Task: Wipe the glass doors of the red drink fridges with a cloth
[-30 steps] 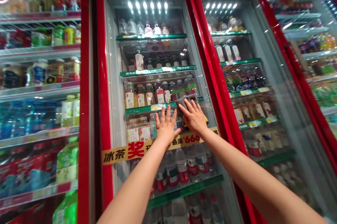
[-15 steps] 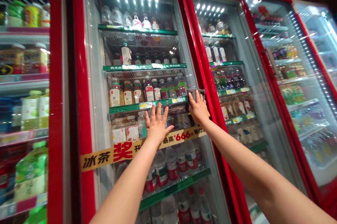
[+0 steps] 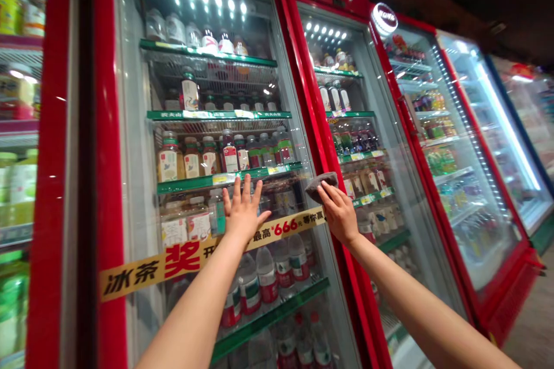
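My left hand [image 3: 242, 211] lies flat and open on the glass door [image 3: 138, 184] of a red drinks fridge, fingers spread, just above a yellow banner [image 3: 173, 259] stuck across the glass. My right hand [image 3: 340, 211] presses a small dark grey cloth [image 3: 322, 179] against the door's right edge, beside the red frame [image 3: 322, 144] between two fridges. Behind the glass, green shelves [image 3: 225, 178] carry rows of bottled drinks [image 3: 203, 155].
More red-framed glass fridges [image 3: 433, 144] full of bottles run off to the right. Another fridge [image 3: 17, 126] with jars and bottles stands at the left. A strip of floor [image 3: 536, 311] shows at the lower right.
My right hand has slid the cloth rightward across the glass to the door's right edge and a little down. My left hand stays flat on the glass. My view has swung right.
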Tool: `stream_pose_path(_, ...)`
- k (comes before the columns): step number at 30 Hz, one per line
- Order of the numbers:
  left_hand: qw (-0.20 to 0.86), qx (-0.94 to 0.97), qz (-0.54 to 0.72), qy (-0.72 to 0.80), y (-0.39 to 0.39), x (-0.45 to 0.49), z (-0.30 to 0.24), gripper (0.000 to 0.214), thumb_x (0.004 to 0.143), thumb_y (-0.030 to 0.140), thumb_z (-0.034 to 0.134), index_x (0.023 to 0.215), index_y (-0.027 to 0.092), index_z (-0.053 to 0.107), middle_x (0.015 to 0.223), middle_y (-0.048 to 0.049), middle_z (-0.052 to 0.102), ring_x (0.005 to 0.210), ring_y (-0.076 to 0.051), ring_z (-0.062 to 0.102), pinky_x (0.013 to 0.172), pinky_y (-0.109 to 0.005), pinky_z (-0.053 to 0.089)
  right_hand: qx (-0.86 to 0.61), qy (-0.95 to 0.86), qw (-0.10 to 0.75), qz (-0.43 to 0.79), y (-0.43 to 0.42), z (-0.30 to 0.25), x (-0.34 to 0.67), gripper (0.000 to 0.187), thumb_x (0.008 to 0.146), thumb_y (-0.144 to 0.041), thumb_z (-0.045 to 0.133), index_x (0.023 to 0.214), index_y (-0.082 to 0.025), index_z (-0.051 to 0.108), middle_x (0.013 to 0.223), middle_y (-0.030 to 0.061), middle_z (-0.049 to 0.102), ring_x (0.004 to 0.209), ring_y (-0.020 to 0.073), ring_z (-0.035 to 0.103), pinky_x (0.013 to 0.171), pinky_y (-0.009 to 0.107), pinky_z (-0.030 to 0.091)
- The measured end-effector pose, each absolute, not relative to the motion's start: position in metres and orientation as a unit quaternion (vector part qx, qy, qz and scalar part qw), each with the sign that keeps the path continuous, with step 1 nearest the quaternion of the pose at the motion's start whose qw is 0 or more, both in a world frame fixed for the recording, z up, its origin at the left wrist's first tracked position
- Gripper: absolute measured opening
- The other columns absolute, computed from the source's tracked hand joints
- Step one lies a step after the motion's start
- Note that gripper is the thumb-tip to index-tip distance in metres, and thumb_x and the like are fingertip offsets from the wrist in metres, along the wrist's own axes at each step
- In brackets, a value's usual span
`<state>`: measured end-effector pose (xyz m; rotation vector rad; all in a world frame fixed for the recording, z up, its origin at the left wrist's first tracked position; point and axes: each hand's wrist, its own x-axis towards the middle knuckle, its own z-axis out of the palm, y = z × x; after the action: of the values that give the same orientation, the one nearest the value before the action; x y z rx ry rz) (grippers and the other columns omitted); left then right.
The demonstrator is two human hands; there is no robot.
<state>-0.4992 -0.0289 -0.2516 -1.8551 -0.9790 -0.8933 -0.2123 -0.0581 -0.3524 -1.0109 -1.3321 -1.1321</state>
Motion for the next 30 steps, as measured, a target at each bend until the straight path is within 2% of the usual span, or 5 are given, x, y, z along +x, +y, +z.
stream_pose_path(5,0.426,-0.737,-0.359,-0.382,-0.026,-0.502,-0.252,0.094,0.084,0.058,0.069,0.160,0.028,0.022,0.169,-0.0128,0.006,0.156,-0.037,-0.001,0.122,-0.067,-0.002,-0.488,-0.518,0.532,-0.459,-0.039,-0.342,-0.200,0.072,0.083,0.000,0.048,0.147,-0.032,0.051,0.157,0.0064,0.044,0.136,0.0270,0.050,0.109,0.046,0.048)
stream_pose_path(14,0.435,-0.730,-0.351,-0.393,-0.024,-0.500,-0.252,0.097,0.082,0.060,0.071,0.160,0.027,0.023,0.169,-0.0129,0.005,0.156,-0.037,-0.001,0.122,-0.066,-0.003,-0.552,-0.503,0.521,-0.414,-0.025,-0.225,-0.202,0.065,0.086,-0.001,0.043,0.146,-0.022,0.054,0.162,0.0112,0.037,0.143,0.0318,0.042,0.114,0.047,0.041)
stream_pose_path(20,0.427,-0.735,-0.360,-0.384,-0.023,-0.499,-0.253,0.091,0.085,0.057,0.068,0.160,0.029,0.023,0.169,-0.0120,0.004,0.156,-0.036,-0.003,0.121,-0.067,-0.004,-0.547,-0.528,0.508,-0.404,-0.034,-0.322,-0.201,0.072,0.081,0.003,0.042,0.147,-0.025,0.053,0.163,0.0076,0.035,0.145,0.0294,0.040,0.114,0.047,0.042)
stream_pose_path(25,0.424,-0.738,-0.362,-0.381,-0.024,-0.497,-0.253,0.093,0.084,0.051,0.072,0.160,0.026,0.023,0.169,-0.0128,0.003,0.156,-0.036,-0.005,0.121,-0.067,-0.004,-0.522,-0.525,0.547,-0.391,-0.054,-0.374,-0.208,0.065,0.086,0.000,0.041,0.141,-0.029,0.059,0.154,0.0074,0.048,0.135,0.0264,0.051,0.110,0.046,0.047)
stream_pose_path(30,0.426,-0.735,-0.369,-0.377,-0.023,-0.498,-0.254,0.090,0.085,0.049,0.071,0.159,0.027,0.024,0.169,-0.0122,0.003,0.156,-0.035,-0.006,0.121,-0.067,-0.006,-0.502,-0.544,0.550,-0.386,-0.047,-0.385,-0.255,0.068,0.092,-0.010,0.045,0.155,-0.034,0.038,0.164,0.0053,0.034,0.148,0.0279,0.036,0.113,0.048,0.043)
